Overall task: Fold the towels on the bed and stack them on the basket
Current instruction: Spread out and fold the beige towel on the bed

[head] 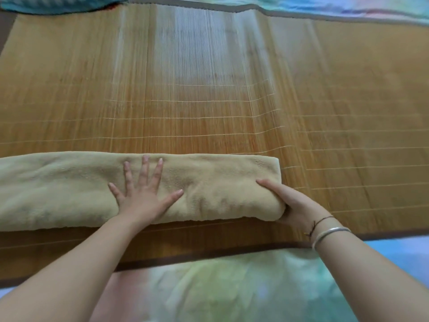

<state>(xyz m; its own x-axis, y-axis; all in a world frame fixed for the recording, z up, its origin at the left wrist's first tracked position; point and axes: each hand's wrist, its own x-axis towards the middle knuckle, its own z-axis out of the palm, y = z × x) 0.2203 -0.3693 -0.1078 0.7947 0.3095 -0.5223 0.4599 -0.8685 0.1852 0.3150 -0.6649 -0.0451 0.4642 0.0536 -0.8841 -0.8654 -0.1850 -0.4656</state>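
A pale yellow towel (69,187), folded into a long thick strip, lies across the near part of the bamboo mat (209,101) and runs off the left edge of the view. My left hand (144,191) presses flat on the strip's middle with fingers spread. My right hand (290,203) grips the strip's right end, thumb on top and fingers tucked under the fold. No basket is in view.
The mat covers most of the bed, with a dark border along its near edge. A pastel multicoloured sheet (220,291) shows below the mat and at the far right top. A teal cloth (58,4) lies at the far left corner.
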